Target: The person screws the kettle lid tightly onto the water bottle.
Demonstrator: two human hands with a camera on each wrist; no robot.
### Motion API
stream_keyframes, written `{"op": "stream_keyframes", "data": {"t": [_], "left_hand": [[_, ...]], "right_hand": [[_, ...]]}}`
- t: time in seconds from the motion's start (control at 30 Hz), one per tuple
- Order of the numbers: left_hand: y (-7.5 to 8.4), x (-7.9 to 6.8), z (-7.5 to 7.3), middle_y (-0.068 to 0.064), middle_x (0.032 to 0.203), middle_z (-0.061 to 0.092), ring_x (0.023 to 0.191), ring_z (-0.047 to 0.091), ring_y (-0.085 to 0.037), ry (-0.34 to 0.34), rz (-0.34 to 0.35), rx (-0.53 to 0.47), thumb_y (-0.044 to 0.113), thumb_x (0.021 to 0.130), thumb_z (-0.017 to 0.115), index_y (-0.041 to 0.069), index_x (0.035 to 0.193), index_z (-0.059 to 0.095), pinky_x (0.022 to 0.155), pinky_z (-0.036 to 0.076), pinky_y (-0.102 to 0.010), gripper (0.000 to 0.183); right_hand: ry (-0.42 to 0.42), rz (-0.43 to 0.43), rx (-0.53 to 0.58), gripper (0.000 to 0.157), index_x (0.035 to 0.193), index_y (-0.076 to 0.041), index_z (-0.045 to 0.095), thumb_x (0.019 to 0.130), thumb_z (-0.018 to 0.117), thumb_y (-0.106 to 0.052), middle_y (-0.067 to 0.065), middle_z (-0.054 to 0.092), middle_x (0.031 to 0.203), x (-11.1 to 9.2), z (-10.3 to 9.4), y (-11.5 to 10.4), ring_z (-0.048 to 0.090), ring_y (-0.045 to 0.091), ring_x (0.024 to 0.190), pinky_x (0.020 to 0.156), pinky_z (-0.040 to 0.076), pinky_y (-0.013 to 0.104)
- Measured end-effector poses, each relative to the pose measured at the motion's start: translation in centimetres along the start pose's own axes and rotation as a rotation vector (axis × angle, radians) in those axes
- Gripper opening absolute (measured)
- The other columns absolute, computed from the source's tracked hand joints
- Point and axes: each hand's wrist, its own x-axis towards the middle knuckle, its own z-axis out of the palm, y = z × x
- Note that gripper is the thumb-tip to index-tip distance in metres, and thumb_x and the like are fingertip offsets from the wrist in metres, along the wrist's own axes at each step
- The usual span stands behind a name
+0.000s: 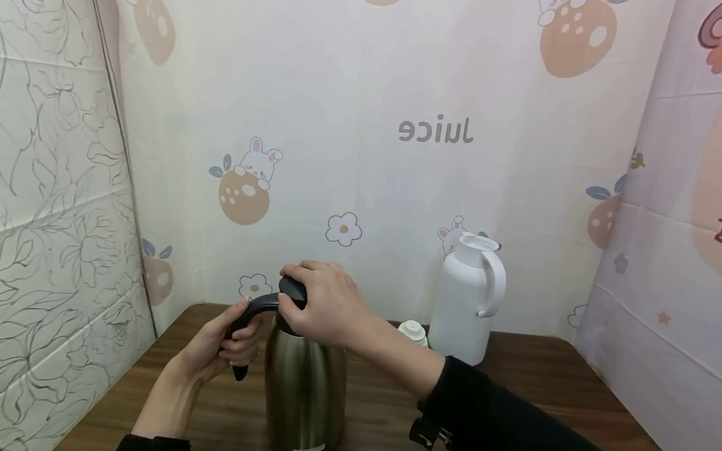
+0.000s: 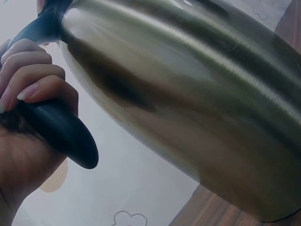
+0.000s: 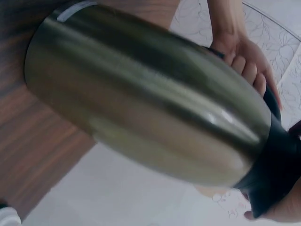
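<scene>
A brass-coloured metal thermos jug (image 1: 303, 399) stands upright on the table in front of me. My left hand (image 1: 212, 341) grips its black handle (image 2: 63, 134), with the fingers wrapped around it. Over the top, my right hand (image 1: 328, 305) holds the black lid (image 1: 293, 291), thumb on the near side and fingers on the far side. The palm hides part of the lid and neck. In the right wrist view the jug's body (image 3: 146, 94) fills most of the picture, and the right hand shows only at the edge.
A white thermos jug (image 1: 463, 306) stands at the back right of the brown wooden table (image 1: 538, 413), its handle turned right. Beside it is a white cap (image 1: 413, 331), partly behind my right forearm. Patterned cloth walls (image 1: 353, 167) enclose the table at the back and sides.
</scene>
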Motion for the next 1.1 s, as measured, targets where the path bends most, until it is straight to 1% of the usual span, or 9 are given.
{"op": "stream_keyframes", "data": {"t": [0.07,0.13,0.23,0.33,0.4,0.47,0.63,0.9,1.1], "left_hand": [[0.0,-0.1,0.0,0.003,0.056,0.022,0.041,0.017,-0.013,-0.002,0.003,0.002,0.029,0.111,0.004,0.006,0.075,0.026,0.038,0.009,-0.032,0.048],[0.1,-0.1,-0.1,0.003,0.056,0.022,0.042,0.017,-0.013,-0.003,0.002,0.003,0.028,0.111,0.004,0.007,0.075,0.027,0.038,0.009,-0.032,0.048],[0.1,-0.1,-0.1,0.003,0.056,0.022,0.041,0.017,-0.013,-0.013,0.005,0.001,0.029,0.11,0.003,0.006,0.076,0.028,0.038,0.01,-0.032,0.048],[0.1,-0.1,-0.1,0.003,0.056,0.023,0.042,0.017,-0.012,-0.02,0.004,-0.006,0.03,0.111,0.004,0.006,0.075,0.027,0.038,0.01,-0.032,0.048],[0.1,-0.1,-0.2,0.003,0.057,0.023,0.042,0.017,-0.012,-0.019,0.002,-0.009,0.031,0.111,0.005,0.007,0.075,0.027,0.038,0.009,-0.031,0.048],[0.1,-0.1,-0.2,0.003,0.057,0.023,0.042,0.017,-0.012,-0.015,-0.003,-0.008,0.032,0.111,0.006,0.008,0.076,0.027,0.038,0.009,-0.031,0.048],[0.2,-0.1,-0.1,0.003,0.057,0.022,0.042,0.017,-0.012,0.005,-0.022,0.001,0.032,0.111,0.006,0.009,0.076,0.03,0.039,0.009,-0.031,0.047],[0.4,-0.1,0.2,0.003,0.056,0.021,0.042,0.016,-0.013,0.048,-0.056,0.014,0.033,0.111,0.01,0.012,0.075,0.032,0.04,0.007,-0.033,0.047],[0.4,0.1,0.3,0.003,0.056,0.021,0.042,0.016,-0.012,0.05,-0.047,0.023,0.031,0.111,0.009,0.011,0.075,0.031,0.038,0.007,-0.032,0.047]], "right_hand": [[-0.038,-0.065,0.002,0.038,0.122,-0.013,0.069,0.09,0.057,-0.032,0.002,0.07,0.116,0.2,-0.3,0.4,0.061,0.014,0.096,0.078,0.049,0.034],[-0.079,-0.142,0.02,0.04,0.126,-0.013,0.067,0.091,0.057,-0.032,0.004,0.067,0.125,0.4,-0.6,0.9,0.06,0.014,0.11,0.092,0.049,0.038],[-0.141,-0.284,0.079,0.04,0.128,-0.014,0.066,0.093,0.057,-0.031,0.003,0.065,0.129,0.8,-0.9,1.7,0.055,0.013,0.119,0.102,0.046,0.04],[-0.171,-0.404,0.139,0.036,0.124,-0.014,0.068,0.094,0.057,-0.032,0.001,0.064,0.128,1.3,-0.9,2.5,0.052,0.012,0.12,0.102,0.046,0.038],[-0.168,-0.443,0.161,0.033,0.12,-0.015,0.069,0.094,0.057,-0.031,0.0,0.064,0.125,1.5,-0.7,2.9,0.052,0.01,0.118,0.1,0.047,0.035],[-0.156,-0.443,0.175,0.032,0.12,-0.015,0.069,0.095,0.056,-0.03,-0.001,0.065,0.123,1.5,-0.5,3.1,0.052,0.009,0.117,0.098,0.048,0.035],[-0.114,-0.361,0.15,0.033,0.124,-0.016,0.069,0.096,0.053,-0.023,-0.001,0.065,0.121,1.4,0.0,2.9,0.053,0.009,0.116,0.094,0.051,0.035],[-0.047,-0.269,0.106,0.027,0.11,-0.019,0.076,0.092,0.055,-0.018,-0.004,0.067,0.109,1.2,0.4,1.9,0.056,0.009,0.103,0.083,0.053,0.032],[-0.006,-0.166,0.017,0.026,0.103,-0.02,0.077,0.089,0.055,-0.019,-0.005,0.068,0.105,1.1,0.7,0.7,0.057,0.01,0.094,0.074,0.053,0.029]]}}
